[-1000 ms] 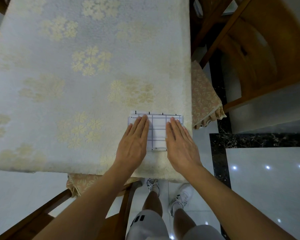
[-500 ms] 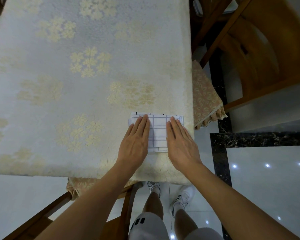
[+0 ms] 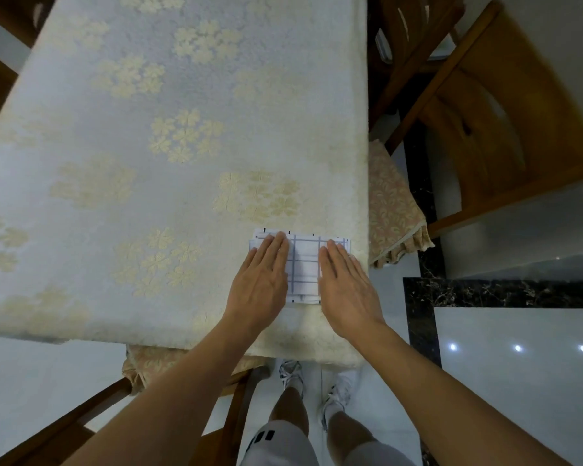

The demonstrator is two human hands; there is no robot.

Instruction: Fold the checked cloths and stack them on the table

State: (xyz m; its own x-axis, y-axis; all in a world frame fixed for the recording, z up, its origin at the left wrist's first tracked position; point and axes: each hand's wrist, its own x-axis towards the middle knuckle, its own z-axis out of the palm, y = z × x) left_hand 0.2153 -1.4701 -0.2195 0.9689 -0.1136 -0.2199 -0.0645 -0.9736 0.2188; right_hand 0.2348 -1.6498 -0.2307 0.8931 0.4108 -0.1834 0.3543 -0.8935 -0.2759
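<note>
1. Left hand (image 3: 261, 284): flat, palm down, fingers straight and pressed together. It presses on the left part of the cloth (image 3: 303, 267).
2. Right hand (image 3: 345, 287): flat, palm down, fingers straight and pressed together. It presses on the right part of the cloth.
3. Cloth: folded into a small rectangle, white with thin dark grid lines. It lies under both hands, and a strip of it shows between them.
4. Cloth edges: the far edge lies just past the fingertips of both hands. The near edge lies beside the heels of the hands.
5. Cloth layers: offset edges show at the far corner, beside the left hand's fingertips. Whether this is one cloth or several cannot be told.
6. Worktop (image 3: 148, 129): covered in pale fabric with cream flower clusters. Its side edge runs just outside the right hand, and its near edge lies just behind both wrists.
7. Cushion (image 3: 394, 203): patterned and fringed, on a seat to the right of the right hand, past the worktop edge.
8. Chair (image 3: 505, 112): wooden, well to the right of the right hand and farther away.
9. Second chair (image 3: 81, 428): wooden, under the left forearm.
10. Shoes (image 3: 292, 375): white, on the glossy floor (image 3: 519, 381), between the forearms.
</note>
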